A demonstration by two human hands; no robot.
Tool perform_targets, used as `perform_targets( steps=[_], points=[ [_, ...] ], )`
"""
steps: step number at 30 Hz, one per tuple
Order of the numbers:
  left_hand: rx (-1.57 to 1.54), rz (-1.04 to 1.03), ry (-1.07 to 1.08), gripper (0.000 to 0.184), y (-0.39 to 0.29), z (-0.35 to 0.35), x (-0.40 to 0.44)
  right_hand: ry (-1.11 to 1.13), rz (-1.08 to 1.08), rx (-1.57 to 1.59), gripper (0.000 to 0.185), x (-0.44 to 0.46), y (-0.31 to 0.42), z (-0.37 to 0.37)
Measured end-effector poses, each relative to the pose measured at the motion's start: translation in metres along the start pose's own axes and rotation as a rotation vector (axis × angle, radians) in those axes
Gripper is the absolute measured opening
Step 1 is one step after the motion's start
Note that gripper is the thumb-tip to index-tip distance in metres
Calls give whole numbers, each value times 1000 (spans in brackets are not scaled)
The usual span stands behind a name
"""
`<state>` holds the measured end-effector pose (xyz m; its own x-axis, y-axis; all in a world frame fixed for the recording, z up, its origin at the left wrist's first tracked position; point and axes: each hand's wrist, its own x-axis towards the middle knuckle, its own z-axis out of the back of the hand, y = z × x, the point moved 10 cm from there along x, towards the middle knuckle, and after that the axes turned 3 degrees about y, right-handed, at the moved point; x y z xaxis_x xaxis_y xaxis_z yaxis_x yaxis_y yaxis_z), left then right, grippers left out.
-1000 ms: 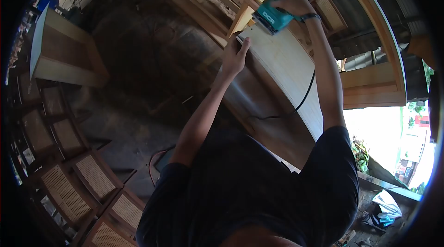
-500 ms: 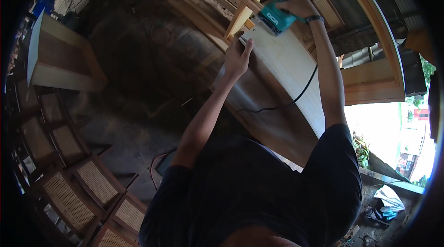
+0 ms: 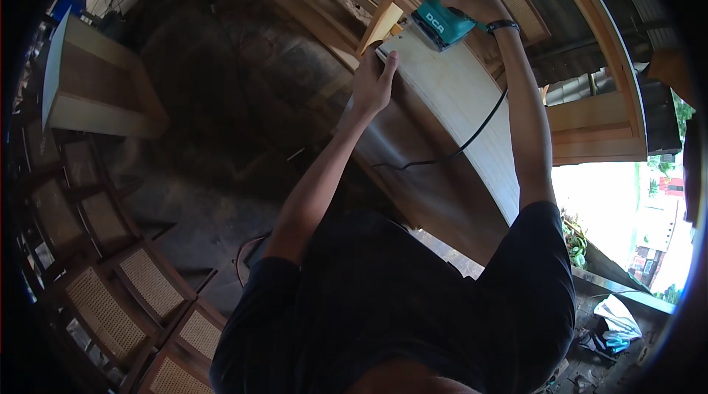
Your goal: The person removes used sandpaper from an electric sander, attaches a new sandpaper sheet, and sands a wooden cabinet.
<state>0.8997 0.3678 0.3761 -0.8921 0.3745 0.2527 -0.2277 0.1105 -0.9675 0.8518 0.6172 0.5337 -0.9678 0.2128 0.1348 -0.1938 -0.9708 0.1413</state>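
A teal electric sander (image 3: 442,25) marked DCA rests on the far end of a pale wooden panel (image 3: 457,92). My right hand (image 3: 476,0) is closed around the sander's top grip. At the panel's near left corner, my left hand (image 3: 375,77) grips the edge, thumb on the upper side and the fingers partly hidden behind it. A black power cord (image 3: 472,140) hangs from the right forearm area across the panel and down its side face.
A wooden frame (image 3: 387,14) stands just beyond the panel's end. Another curved-looking frame (image 3: 623,77) is at the right. Several cane-webbed frames (image 3: 107,309) lie at the lower left. An open wooden box (image 3: 99,84) stands on the dark floor (image 3: 221,99).
The sander and my right hand have shifted very slightly within the view. My left hand has moved a little left and up, still at the panel's corner.
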Motion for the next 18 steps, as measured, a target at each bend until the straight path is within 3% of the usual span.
perform_targets(
  steps=[2, 4, 5, 7, 10, 13, 17, 18],
  points=[
    [33, 76, 19, 57, 11, -2, 2, 4, -5, 20, 88, 9, 3, 1],
    [11, 23, 23, 56, -3, -2, 4, -13, 48, 56, 86, 23, 19, 5],
    [-17, -25, 23, 56, -13, -2, 4, 6, 214, 273, 80, 10, 26, 14],
    [8, 1, 53, 55, -8, -3, 5, 195, -132, 95, 71, 16, 50, 28],
    [31, 17, 56, 55, -5, -1, 4, 22, 23, 59, 85, 32, 10, -11],
    [15, 14, 47, 55, -2, -1, 5, 23, 26, 57, 83, -12, 27, 13],
    [23, 0, 42, 57, 12, -1, 9, -63, 21, 1, 82, 1, 34, 11],
    [26, -2, 49, 57, 14, 0, 11, 15, 0, 32, 80, 18, 36, 3]
  ],
)
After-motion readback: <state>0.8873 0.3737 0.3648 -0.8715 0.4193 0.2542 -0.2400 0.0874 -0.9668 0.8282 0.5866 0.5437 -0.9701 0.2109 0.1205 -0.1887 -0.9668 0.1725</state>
